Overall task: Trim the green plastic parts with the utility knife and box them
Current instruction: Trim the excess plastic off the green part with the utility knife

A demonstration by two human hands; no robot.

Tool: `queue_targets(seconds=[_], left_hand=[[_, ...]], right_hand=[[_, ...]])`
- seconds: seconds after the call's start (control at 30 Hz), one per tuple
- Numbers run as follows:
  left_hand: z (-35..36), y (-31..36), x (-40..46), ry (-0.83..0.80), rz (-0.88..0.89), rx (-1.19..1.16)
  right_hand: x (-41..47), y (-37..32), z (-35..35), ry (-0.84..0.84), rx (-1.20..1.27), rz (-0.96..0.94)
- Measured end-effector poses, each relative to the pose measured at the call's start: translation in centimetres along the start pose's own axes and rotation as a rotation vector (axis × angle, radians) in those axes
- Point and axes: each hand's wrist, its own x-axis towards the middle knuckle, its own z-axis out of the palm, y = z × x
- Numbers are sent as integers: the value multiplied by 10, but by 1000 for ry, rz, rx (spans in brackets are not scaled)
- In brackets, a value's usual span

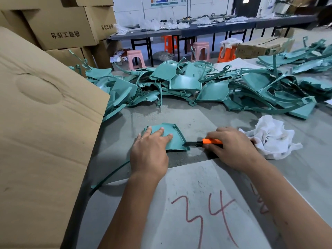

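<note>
A curved green plastic part point(175, 139) lies flat on the grey table point(197, 119). My left hand point(150, 151) presses down on its left half with fingers spread. My right hand point(231, 146) grips an orange utility knife point(209, 141), whose dark blade touches the part's right edge. A large heap of green plastic parts point(206, 87) covers the far side of the table. A big cardboard box point(39, 132) stands at the left with its flap toward me.
A crumpled white cloth point(273, 135) lies right of my right hand. A thin green strip point(109, 175) hangs over the table's left edge. A sheet marked "34" point(203, 212) lies near me. Stacked cartons point(68, 24) and stools point(135, 59) stand behind.
</note>
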Motion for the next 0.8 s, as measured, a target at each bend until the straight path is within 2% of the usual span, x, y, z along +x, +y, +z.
queue_targets(seconds=[0.13, 0.3, 0.53, 0.8], left_hand=[[-9, -5, -2, 34, -29, -116], [-14, -11, -6, 63, 47, -235], [-12, -21, -7, 213, 117, -302], [-17, -26, -10, 244, 207, -302]], right_hand=[[2, -1, 3, 97, 80, 37], [5, 0, 5, 137, 83, 112], [6, -4, 8, 204, 128, 162], [9, -7, 12, 272, -5, 278]])
